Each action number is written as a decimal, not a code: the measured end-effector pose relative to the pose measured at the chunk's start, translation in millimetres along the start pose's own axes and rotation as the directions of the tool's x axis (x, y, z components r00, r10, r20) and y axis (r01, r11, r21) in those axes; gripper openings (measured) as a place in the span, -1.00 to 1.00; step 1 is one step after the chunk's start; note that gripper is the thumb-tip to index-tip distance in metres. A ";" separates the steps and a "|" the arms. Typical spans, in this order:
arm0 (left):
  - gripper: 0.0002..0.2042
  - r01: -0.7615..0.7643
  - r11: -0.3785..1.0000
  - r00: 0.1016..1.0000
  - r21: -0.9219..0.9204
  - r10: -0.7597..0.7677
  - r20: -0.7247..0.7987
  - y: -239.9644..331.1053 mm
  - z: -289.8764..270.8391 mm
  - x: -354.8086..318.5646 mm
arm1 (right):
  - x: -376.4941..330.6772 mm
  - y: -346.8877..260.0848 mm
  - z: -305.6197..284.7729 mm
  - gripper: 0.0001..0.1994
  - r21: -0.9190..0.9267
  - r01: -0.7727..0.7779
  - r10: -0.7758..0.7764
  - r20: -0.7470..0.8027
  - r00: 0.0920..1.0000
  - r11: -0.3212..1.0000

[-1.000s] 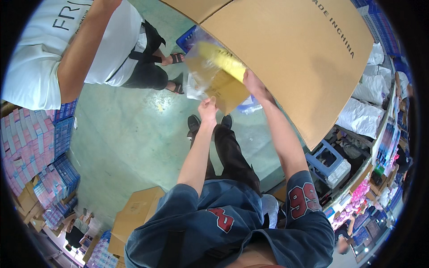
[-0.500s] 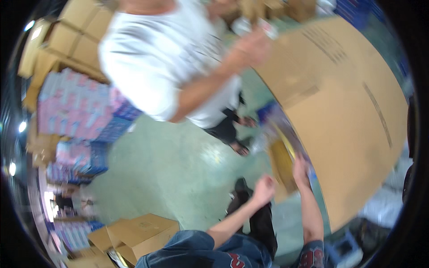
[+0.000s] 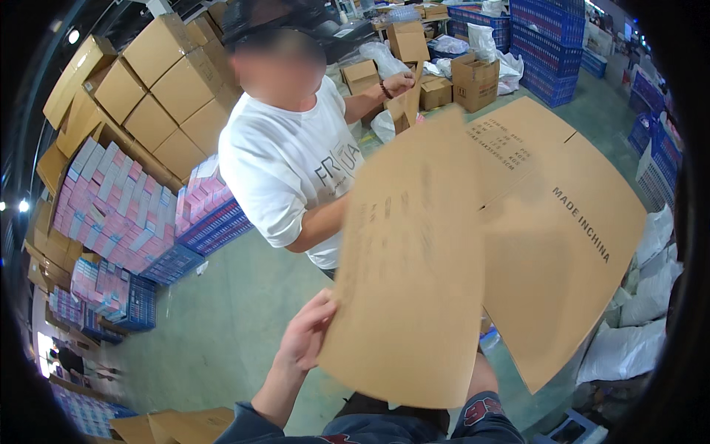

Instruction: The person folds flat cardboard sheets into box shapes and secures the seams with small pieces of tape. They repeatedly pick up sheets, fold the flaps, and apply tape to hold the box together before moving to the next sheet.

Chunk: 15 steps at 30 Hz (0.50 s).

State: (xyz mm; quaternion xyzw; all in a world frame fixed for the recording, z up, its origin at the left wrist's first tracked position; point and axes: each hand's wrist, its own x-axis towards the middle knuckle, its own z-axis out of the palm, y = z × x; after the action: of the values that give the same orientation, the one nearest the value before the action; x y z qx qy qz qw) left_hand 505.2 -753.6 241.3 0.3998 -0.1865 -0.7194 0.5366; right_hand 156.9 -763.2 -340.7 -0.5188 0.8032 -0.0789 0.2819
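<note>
My left hand (image 3: 307, 329) has its fingers and thumb closed on the left edge of a brown cardboard panel (image 3: 407, 296), which stands raised in front of me, blurred at its top and printed with dark lettering. Behind it to the right is a second printed cardboard panel (image 3: 562, 244), slanting away; whether the two are joined I cannot tell. My right forearm (image 3: 484, 377) goes up behind the near panel, which hides my right hand. Across from me, a person in a white T-shirt (image 3: 285, 163) has one hand (image 3: 399, 83) on a strip of cardboard; their other hand is hidden behind the panel.
Brown cartons (image 3: 159, 92) are stacked at the far left, above pink and white boxes (image 3: 111, 192) and blue crates (image 3: 214, 229). More blue crates (image 3: 547, 48) and small open cartons (image 3: 473, 81) stand at the back. White sacks (image 3: 625, 348) lie at the right.
The near cardboard panel has come up in front of me. My left hand has moved left and taken its edge; my right hand has gone out of sight behind it. The view has tilted up.
</note>
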 end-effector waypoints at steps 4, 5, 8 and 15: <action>-0.66 0.303 0.931 0.820 -0.202 -0.147 0.553 7.8 0.7 27.6 | -56.1 -6.8 -31.5 -0.36 0.297 0.204 -0.186 -0.086 0.979 0.933; -0.66 0.362 0.899 0.820 -0.246 -0.181 0.544 6.4 1.3 31.2 | -72.3 -17.3 -42.5 -0.37 0.207 0.243 -0.220 -0.127 0.967 0.948; -0.68 0.501 0.768 0.761 -0.400 -0.170 0.626 -13.5 14.4 40.4 | -134.6 -28.5 -85.1 -0.37 0.156 0.033 -0.033 -0.006 0.999 0.987; -0.69 0.625 0.719 0.628 -0.305 -0.230 0.743 -25.3 59.8 23.7 | -253.9 3.7 -120.2 -0.60 0.273 -0.142 0.130 0.062 0.990 0.951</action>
State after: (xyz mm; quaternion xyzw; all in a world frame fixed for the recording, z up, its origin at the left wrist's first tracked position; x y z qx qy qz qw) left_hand 440.6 -776.0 251.3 -0.0141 -0.0474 -0.9436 0.3273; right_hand 166.6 -558.5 -148.4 -0.4192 0.8119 -0.1595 0.3737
